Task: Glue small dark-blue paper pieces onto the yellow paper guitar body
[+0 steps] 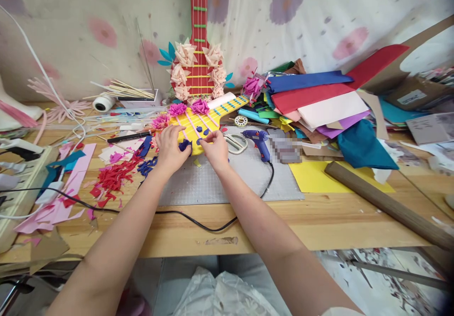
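Observation:
A small yellow paper guitar point(190, 123), with pink strings and magenta paper flowers, lies on the grey cutting mat point(248, 183). My left hand point(172, 149) is curved over the left edge of its body, gripping it, with the thumb beside a crumpled dark blue paper piece point(185, 144). Over the lower right of the body, my right hand point(215, 149) is closed in a pinch at a blue paper petal point(199, 141). Other blue petals point(205, 131) sit on the yellow surface just above. Fingertip contact is partly hidden.
Scissors point(237, 143) and a blue glue gun point(260, 142) lie right of my hand, its black cord point(209, 230) crossing the table front. Red paper scraps point(115, 179) are left. A red paper guitar point(199, 37) stands behind. Right are stacked papers point(326, 98) and a brown tube point(383, 202).

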Action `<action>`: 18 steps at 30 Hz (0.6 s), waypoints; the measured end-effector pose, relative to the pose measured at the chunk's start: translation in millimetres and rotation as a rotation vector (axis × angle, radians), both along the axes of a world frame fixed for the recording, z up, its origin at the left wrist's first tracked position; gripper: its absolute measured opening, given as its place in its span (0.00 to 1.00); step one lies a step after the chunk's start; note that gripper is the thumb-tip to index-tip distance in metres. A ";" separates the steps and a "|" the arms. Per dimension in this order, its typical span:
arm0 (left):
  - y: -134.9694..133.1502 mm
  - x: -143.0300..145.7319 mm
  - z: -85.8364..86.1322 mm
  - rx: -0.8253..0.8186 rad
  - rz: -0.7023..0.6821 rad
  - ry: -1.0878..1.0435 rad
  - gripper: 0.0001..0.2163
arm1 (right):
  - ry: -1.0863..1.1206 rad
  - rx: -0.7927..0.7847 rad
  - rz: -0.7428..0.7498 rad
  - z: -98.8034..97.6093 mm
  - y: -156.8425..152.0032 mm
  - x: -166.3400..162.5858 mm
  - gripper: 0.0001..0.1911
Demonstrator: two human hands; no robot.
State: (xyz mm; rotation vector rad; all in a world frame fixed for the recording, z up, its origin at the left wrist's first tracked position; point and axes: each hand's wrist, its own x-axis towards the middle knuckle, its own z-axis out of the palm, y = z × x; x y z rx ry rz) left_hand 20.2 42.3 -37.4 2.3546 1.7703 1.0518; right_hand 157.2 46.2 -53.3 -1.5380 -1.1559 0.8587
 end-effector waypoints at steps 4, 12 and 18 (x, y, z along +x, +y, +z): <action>-0.9 -3.8 -2.4 0.001 0.006 -0.006 0.20 | -0.086 -0.023 -0.015 4.3 -4.6 -5.2 0.11; -1.0 -2.9 -3.7 0.010 0.015 0.009 0.18 | -0.115 -0.079 -0.024 6.7 -9.8 -11.1 0.11; 0.7 -2.6 -4.1 0.000 0.029 0.004 0.18 | -0.075 -0.099 -0.014 4.2 -6.8 -14.8 0.12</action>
